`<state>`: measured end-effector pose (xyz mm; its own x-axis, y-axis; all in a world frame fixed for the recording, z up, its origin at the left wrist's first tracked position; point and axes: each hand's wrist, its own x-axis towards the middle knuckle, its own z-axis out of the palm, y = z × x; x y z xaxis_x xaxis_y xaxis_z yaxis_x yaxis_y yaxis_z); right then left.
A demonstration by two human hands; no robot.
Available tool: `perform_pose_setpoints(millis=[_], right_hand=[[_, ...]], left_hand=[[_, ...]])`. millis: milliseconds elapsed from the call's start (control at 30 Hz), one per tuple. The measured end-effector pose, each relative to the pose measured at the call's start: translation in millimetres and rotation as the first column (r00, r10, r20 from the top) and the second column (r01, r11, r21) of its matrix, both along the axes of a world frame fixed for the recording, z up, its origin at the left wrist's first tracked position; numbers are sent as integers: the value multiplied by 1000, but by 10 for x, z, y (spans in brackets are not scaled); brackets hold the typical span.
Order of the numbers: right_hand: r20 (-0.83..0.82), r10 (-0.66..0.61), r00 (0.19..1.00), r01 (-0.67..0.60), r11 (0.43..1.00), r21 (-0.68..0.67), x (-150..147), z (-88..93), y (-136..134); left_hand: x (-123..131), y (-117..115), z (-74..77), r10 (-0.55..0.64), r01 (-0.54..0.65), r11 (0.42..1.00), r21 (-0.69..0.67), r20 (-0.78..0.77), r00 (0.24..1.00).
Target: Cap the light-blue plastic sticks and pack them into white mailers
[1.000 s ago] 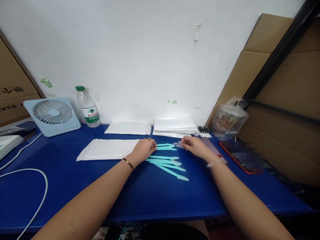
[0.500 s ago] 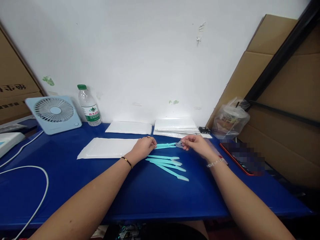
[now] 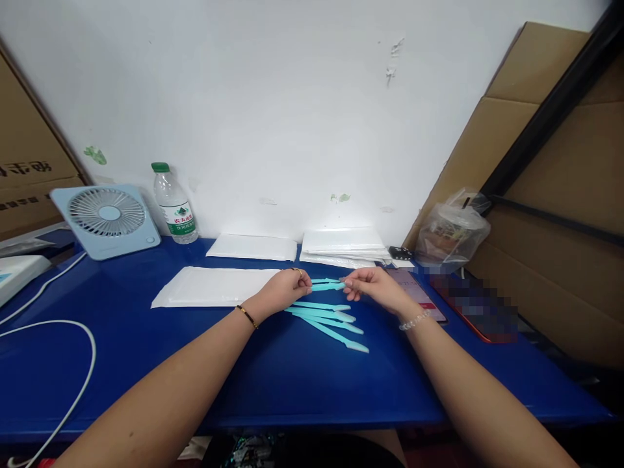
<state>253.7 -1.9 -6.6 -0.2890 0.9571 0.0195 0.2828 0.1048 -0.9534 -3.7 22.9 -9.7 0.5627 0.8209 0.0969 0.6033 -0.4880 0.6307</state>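
Turquoise eyebrow razors (image 3: 329, 285) stretch between my two hands, just above the blue table. My left hand (image 3: 288, 288) pinches their handle ends, its fingers closed; how many it holds I cannot tell. At the blade end, the thumb and fingers of my right hand (image 3: 369, 286) are closed at the tip of a razor. A small clear piece like a blade cover is mostly hidden by those fingers. Just nearer to me, several more eyebrow razors (image 3: 331, 320) lie fanned on the table, blade ends to the right. Behind my left hand lies a white padded packet (image 3: 209, 287).
More white packets (image 3: 251, 247) and a stack of packets (image 3: 344, 242) lie along the wall. A blue fan (image 3: 108, 221) and a water bottle (image 3: 175, 211) stand at left. To the right are phones (image 3: 414, 292), a bagged cup (image 3: 451, 234) and cardboard (image 3: 517, 84). A white cable (image 3: 90, 354) curves at left.
My right hand has moved slightly left, closer to my left hand, with the clear piece brought onto the razor's blade end. The fanned razors have stayed in place.
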Motion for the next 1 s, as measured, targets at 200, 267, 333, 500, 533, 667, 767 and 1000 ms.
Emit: perform_pose_setpoints(millis=[200, 267, 333, 500, 533, 667, 767, 1000], right_hand=[[502, -245, 830, 64, 934, 351, 195, -40, 71], [595, -244, 766, -3, 924, 383, 206, -65, 91], [644, -242, 726, -51, 914, 402, 190, -73, 98], [637, -214, 740, -62, 922, 381, 144, -43, 79], [621, -194, 760, -54, 932, 358, 137, -40, 77], [572, -176, 801, -24, 946, 324, 100, -62, 94], [534, -164, 829, -27, 943, 331, 86, -104, 119], [541, -156, 826, -26, 949, 313, 202, -106, 106]], left_hand=[[-3, -30, 0, -33, 48, 993, 109, -136, 990], [3, -14, -3, 51, 0, 966, 259, -191, 980], [7, 8, -5, 104, -18, 942, 336, -241, 965], [11, 43, -15, 99, -1, 943, 334, -274, 957], [11, 46, -20, 95, 1, 942, 336, -268, 959], [12, 61, -45, 85, 3, 941, 337, -246, 965], [15, 68, -52, 81, 5, 945, 328, -246, 966], [9, 53, -15, 99, -21, 951, 308, -240, 966]])
